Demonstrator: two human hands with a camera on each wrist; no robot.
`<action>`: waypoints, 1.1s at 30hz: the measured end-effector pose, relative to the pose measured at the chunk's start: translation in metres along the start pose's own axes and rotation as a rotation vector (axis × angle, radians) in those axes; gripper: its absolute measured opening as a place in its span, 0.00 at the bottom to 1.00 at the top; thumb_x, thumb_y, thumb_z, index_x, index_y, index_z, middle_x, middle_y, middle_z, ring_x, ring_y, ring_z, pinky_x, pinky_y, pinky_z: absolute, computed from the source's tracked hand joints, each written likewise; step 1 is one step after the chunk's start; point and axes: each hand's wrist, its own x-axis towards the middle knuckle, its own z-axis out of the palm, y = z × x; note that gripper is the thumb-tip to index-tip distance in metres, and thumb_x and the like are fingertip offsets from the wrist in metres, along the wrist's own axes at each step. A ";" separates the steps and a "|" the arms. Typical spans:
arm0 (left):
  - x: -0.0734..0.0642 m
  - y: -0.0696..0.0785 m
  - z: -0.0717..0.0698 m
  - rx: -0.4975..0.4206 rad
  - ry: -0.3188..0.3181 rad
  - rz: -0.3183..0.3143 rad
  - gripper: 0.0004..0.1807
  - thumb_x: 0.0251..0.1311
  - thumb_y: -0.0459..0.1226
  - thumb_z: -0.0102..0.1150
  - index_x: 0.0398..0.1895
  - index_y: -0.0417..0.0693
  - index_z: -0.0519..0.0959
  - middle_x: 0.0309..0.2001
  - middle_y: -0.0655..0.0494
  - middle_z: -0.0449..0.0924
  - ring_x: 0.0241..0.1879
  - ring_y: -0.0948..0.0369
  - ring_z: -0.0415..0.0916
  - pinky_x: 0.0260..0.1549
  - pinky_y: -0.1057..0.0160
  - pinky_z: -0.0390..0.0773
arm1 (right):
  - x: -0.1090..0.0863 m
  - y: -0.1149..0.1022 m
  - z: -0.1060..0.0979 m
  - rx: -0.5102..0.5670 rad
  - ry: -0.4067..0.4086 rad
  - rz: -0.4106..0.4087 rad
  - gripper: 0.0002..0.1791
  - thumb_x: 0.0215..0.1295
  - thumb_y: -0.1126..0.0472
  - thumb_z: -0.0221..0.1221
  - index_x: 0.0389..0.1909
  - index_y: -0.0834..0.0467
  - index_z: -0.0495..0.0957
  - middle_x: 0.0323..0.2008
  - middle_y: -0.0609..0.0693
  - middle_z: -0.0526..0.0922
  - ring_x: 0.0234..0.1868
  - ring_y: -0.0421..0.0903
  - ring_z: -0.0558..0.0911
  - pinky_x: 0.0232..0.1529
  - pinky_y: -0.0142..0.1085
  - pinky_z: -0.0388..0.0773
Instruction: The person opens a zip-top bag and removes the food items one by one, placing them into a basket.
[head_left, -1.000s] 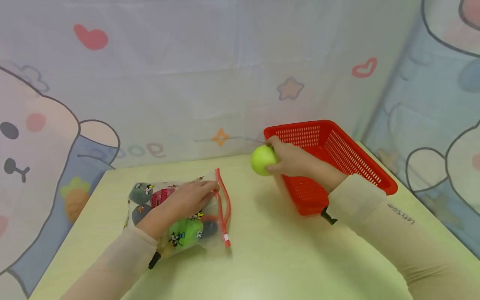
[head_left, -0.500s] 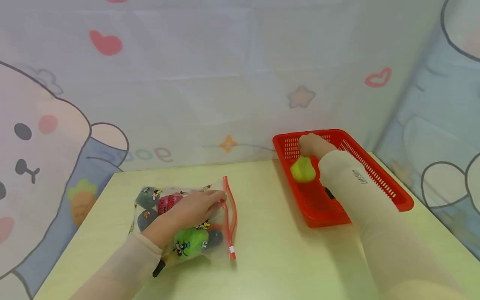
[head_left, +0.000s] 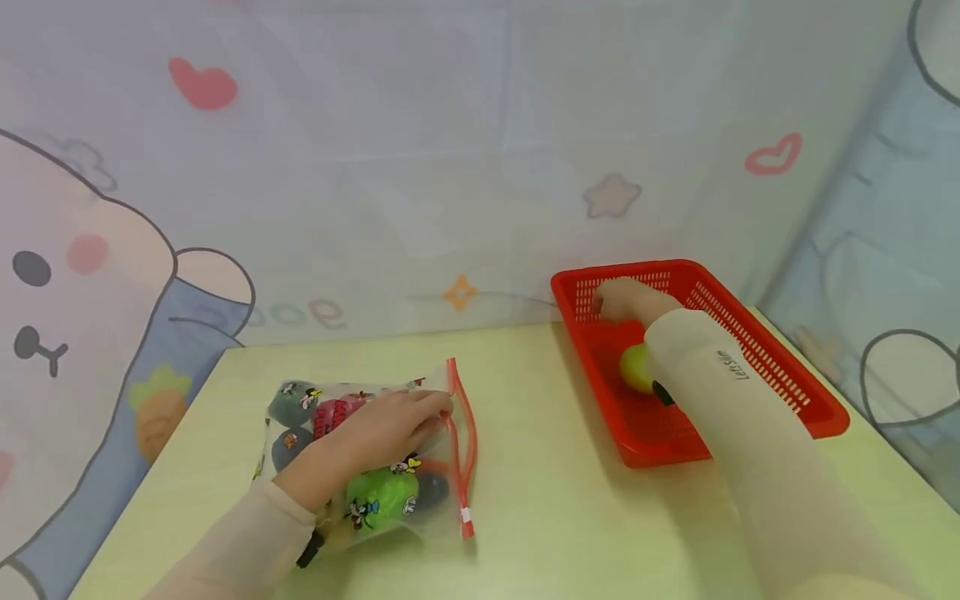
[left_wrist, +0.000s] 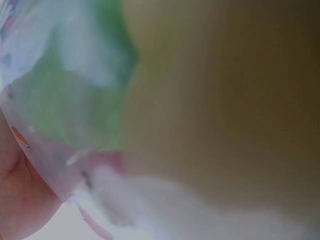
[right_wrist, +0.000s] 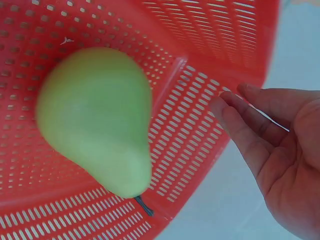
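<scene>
In the head view a clear zip bag [head_left: 420, 517] with a red zip strip lies on the table, printed with small cartoon figures. Through its film show a green item [head_left: 382, 497], a pink one and several dark round ones. My left hand [head_left: 397, 421] grips the bag at its zip edge; close up, the left wrist view is mostly blurred film and green. A green pear [right_wrist: 100, 112] with a dark stem lies in the red basket [head_left: 592, 392]. Just beside it, my right hand [right_wrist: 280, 140] holds nothing, fingers relaxed near the perforated basket wall.
The basket stands at the right of the pale table [head_left: 525, 517], close to the printed cloth backdrop [head_left: 375, 192]. The bag lies on the left, with a stretch of tabletop between the two.
My right hand carried the pear rightward into the basket and let it go. The left hand stays at the bag's zip edge. The head view has shifted slightly.
</scene>
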 end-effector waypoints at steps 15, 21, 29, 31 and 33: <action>0.025 -0.011 -0.023 -0.001 0.010 0.022 0.08 0.63 0.35 0.51 0.45 0.53 0.73 0.41 0.59 0.80 0.20 0.65 0.64 0.24 0.69 0.67 | -0.064 -0.063 -0.020 0.028 0.193 -0.362 0.16 0.66 0.60 0.51 0.51 0.60 0.75 0.49 0.55 0.79 0.48 0.52 0.77 0.52 0.46 0.73; 0.034 -0.013 -0.023 -0.009 0.029 0.004 0.09 0.63 0.36 0.51 0.47 0.53 0.73 0.39 0.58 0.80 0.26 0.64 0.69 0.30 0.67 0.71 | -0.084 -0.110 0.010 -0.050 0.158 -0.485 0.14 0.65 0.60 0.52 0.48 0.59 0.78 0.46 0.53 0.81 0.48 0.50 0.78 0.52 0.43 0.74; 0.042 -0.016 -0.019 -0.017 0.054 0.005 0.10 0.64 0.37 0.50 0.48 0.53 0.71 0.36 0.57 0.80 0.27 0.62 0.71 0.31 0.64 0.73 | -0.060 -0.139 0.067 -0.068 0.050 -0.493 0.15 0.65 0.62 0.52 0.51 0.61 0.75 0.47 0.56 0.79 0.50 0.51 0.77 0.55 0.43 0.71; 0.044 -0.016 -0.018 -0.022 0.061 0.003 0.10 0.65 0.37 0.49 0.48 0.53 0.71 0.36 0.56 0.80 0.27 0.62 0.71 0.31 0.64 0.73 | -0.047 -0.141 0.082 -0.066 0.099 -0.479 0.17 0.64 0.61 0.53 0.53 0.61 0.73 0.48 0.55 0.78 0.49 0.51 0.77 0.53 0.42 0.72; 0.044 -0.016 -0.016 -0.024 0.053 -0.009 0.10 0.65 0.38 0.48 0.49 0.54 0.70 0.36 0.56 0.80 0.27 0.62 0.70 0.31 0.64 0.72 | -0.036 -0.142 0.097 -0.065 0.178 -0.470 0.20 0.63 0.60 0.55 0.56 0.60 0.70 0.50 0.55 0.77 0.50 0.51 0.77 0.52 0.42 0.73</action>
